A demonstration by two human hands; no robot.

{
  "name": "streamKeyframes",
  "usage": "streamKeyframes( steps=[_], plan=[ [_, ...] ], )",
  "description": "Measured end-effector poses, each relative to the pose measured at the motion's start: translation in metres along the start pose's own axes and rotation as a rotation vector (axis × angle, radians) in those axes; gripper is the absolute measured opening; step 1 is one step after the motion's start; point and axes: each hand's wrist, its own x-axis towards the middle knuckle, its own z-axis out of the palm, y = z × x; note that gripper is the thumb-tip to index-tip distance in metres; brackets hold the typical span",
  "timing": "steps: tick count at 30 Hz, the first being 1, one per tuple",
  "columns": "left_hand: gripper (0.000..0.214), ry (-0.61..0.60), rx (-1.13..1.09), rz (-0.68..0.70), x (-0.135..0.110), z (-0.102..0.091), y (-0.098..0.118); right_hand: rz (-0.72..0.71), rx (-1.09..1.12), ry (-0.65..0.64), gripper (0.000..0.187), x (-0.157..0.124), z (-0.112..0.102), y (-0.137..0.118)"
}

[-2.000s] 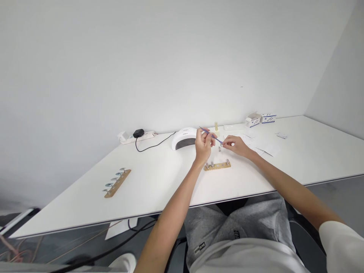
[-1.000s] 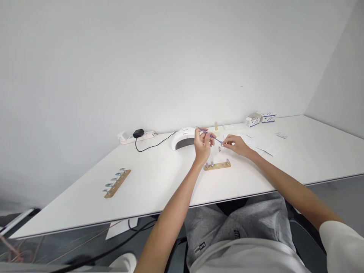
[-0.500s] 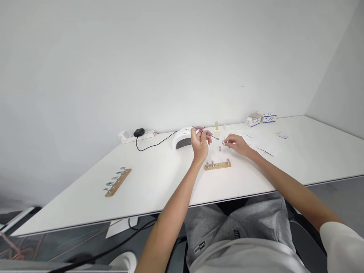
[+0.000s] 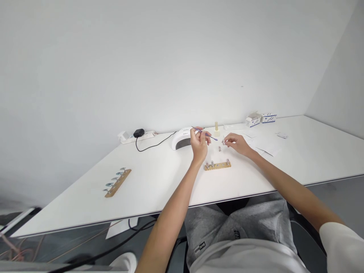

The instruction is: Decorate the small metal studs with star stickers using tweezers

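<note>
My left hand (image 4: pixel 200 143) is closed around a thin purple stick tool (image 4: pixel 207 134) with a small flattened bluish tip pointing right. My right hand (image 4: pixel 236 143) pinches a small shiny nail-tip stand (image 4: pixel 223 141); its details are too small to read. Between and below the hands, another small silvery stand (image 4: pixel 220 149) is on the table. Closer to me lies a wooden strip (image 4: pixel 218 166) with several small metal stands fixed upright on it and gaps between them. Behind the hands is a pale yellow bottle (image 4: pixel 217 129) with a tall cap.
A white nail lamp (image 4: pixel 182 138) stands behind my left hand, its cable running to a black adapter (image 4: pixel 139 132) on a power strip. A second wooden strip (image 4: pixel 118 183) carries several discs at left. Small boxes (image 4: pixel 253 119) and paper sheets (image 4: pixel 263 146) lie at right.
Both hands stay almost in place, still holding the stick tool and the small stand. The tool's tip has dropped very slightly to the left.
</note>
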Motion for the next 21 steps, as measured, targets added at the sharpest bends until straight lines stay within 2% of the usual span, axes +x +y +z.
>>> streamKeyframes(
  steps=[10,14,21],
  plan=[
    [0.028,0.009,-0.019,0.005,-0.001,0.001,0.003,0.053,-0.020,0.027,0.030,0.000,0.000,0.004],
    [0.029,0.023,-0.063,0.023,-0.002,0.002,0.005,0.075,-0.046,0.024,0.025,-0.001,0.000,0.002],
    [0.031,-0.040,-0.111,0.010,-0.005,0.006,0.007,0.028,-0.133,0.026,0.020,-0.002,0.001,-0.007]
  ],
)
